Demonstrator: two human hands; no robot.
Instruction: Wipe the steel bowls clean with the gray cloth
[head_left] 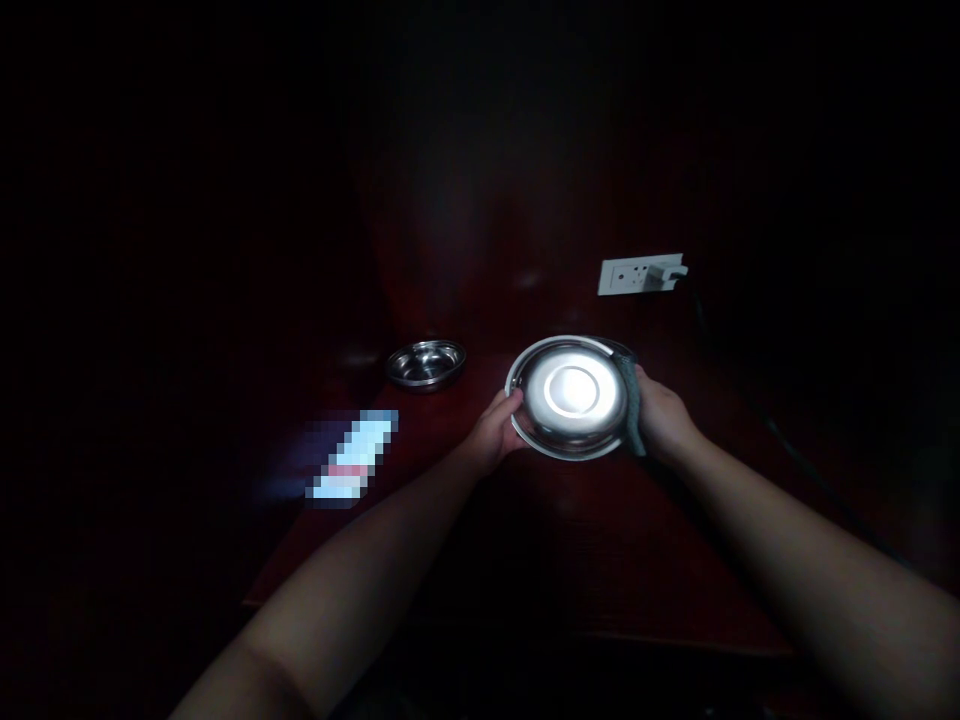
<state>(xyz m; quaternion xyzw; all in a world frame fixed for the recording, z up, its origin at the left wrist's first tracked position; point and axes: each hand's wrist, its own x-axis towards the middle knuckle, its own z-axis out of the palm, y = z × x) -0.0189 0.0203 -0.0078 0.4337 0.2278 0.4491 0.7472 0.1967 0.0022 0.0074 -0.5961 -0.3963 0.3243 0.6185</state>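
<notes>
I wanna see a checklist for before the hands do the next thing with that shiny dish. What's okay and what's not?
1. Left hand grips the metal dish, thumb over its edge: ok.
2. Right hand has the cloth against the dish's other side: ok.
3. The other metal bowl is apart from the dish and both hands: ok.
4. There is plenty of light all around: not ok; most of the picture is very dark.
5. The dish is clean and dry all over: cannot tell; glare hides part of it, and its far side is out of sight.
</notes>
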